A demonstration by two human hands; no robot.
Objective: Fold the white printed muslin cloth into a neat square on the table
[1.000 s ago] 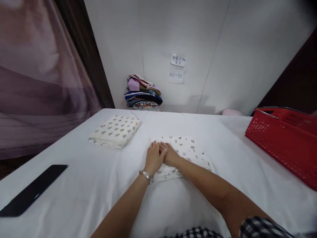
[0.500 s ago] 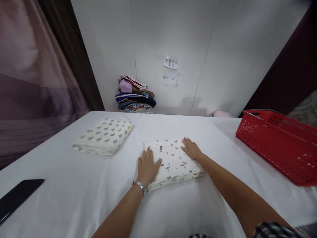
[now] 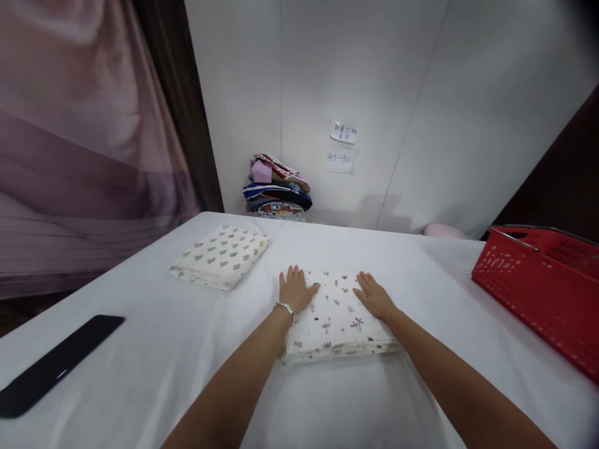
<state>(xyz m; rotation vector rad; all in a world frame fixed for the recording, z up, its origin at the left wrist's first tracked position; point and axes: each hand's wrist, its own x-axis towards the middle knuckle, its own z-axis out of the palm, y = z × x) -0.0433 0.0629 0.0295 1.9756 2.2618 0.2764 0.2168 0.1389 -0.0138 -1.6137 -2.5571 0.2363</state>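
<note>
A folded white cloth (image 3: 334, 321) printed with small plants and a flamingo lies on the white-covered table in front of me. My left hand (image 3: 296, 291) rests flat on its far left corner, fingers spread, with a silver bracelet at the wrist. On the far right part of the same cloth lies my right hand (image 3: 374, 295), palm down and fingers stretched out. Neither hand grips anything. Further left and back sits a second folded white cloth (image 3: 224, 255) with a grey-green leaf-like print.
A red plastic basket (image 3: 538, 293) stands on the table's right side. Folded clothes are piled in a stack (image 3: 278, 187) by the back wall, left of two paper notes (image 3: 340, 156). A flat black object (image 3: 60, 362) lies at the near left, and a pink curtain (image 3: 93, 143) hangs beyond.
My left hand has slid away from me along the cloth's left side to its far corner. The right hand stays on the right part. The whole view has shifted, showing more of the left.
</note>
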